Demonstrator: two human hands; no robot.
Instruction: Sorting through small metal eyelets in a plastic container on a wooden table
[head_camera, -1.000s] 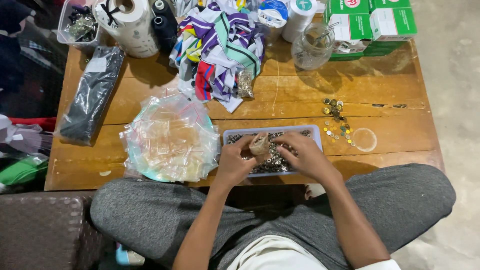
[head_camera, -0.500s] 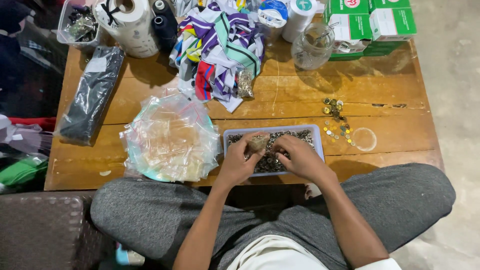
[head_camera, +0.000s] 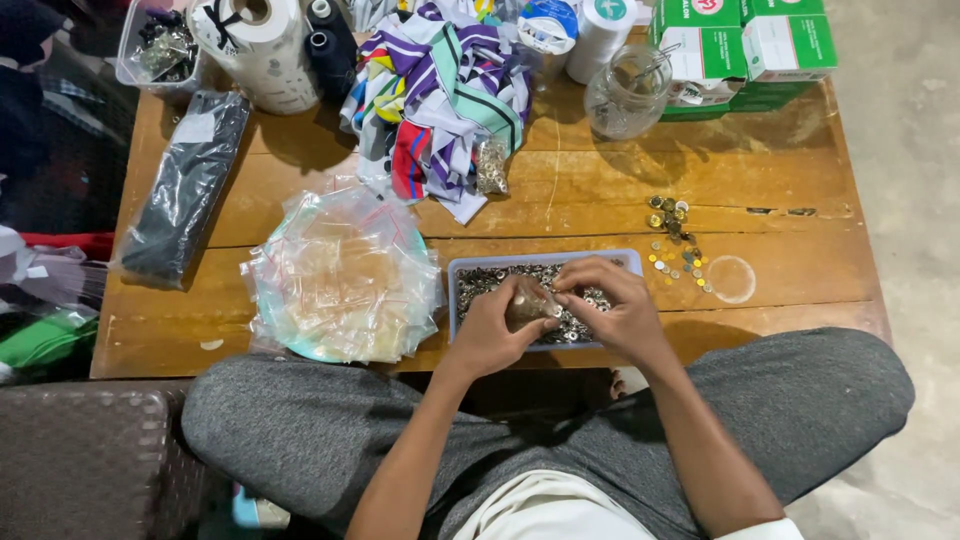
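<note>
A shallow blue-grey tray (head_camera: 455, 278) full of small metal rings sits at the near edge of the wooden table (head_camera: 560, 215). Over it my left hand (head_camera: 487, 335) holds a small clear plastic bag (head_camera: 527, 301) stuffed with the rings. My right hand (head_camera: 612, 308) pinches the top of the same bag from the right, its fingers closed on the bag's mouth. Both hands hover just above the tray.
A heap of empty clear zip bags (head_camera: 340, 275) lies left of the tray. Loose metal bits (head_camera: 672, 235) and a clear lid (head_camera: 731, 279) lie to the right. Farther back are striped cloth (head_camera: 440, 95), a glass jar (head_camera: 625, 95), green-white boxes (head_camera: 745, 45), thread spools and a black packet (head_camera: 185, 185).
Both hands have shifted slightly to the right over the tray, still holding the small bag. The right hand's fingers now close on the bag's top.
</note>
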